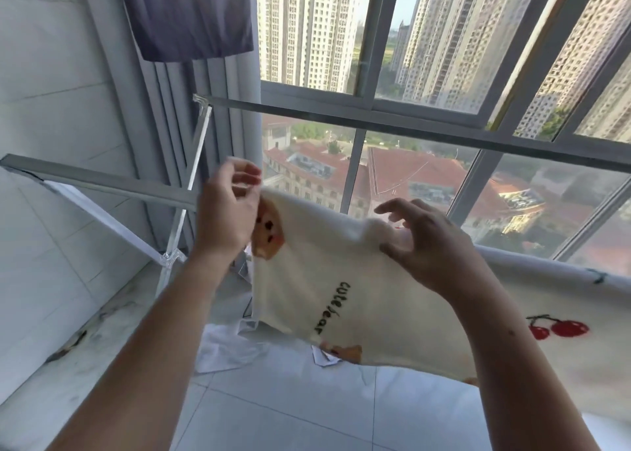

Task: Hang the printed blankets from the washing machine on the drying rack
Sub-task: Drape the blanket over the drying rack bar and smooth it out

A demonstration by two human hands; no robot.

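A cream printed blanket with bears, red cherries and the words "cute bear" lies draped over a rail of the drying rack; that rail is hidden under it. My left hand is at the blanket's upper left corner, fingers loosely curled, with nothing visibly gripped. My right hand hovers over the top fold with fingers spread and only the thumb touching the fabric. Another grey rack bar runs across behind, in front of the window.
A purple cloth hangs at the top left beside a grey curtain. A large window faces tower blocks. White cloths lie on the tiled floor under the rack. A tiled wall stands on the left.
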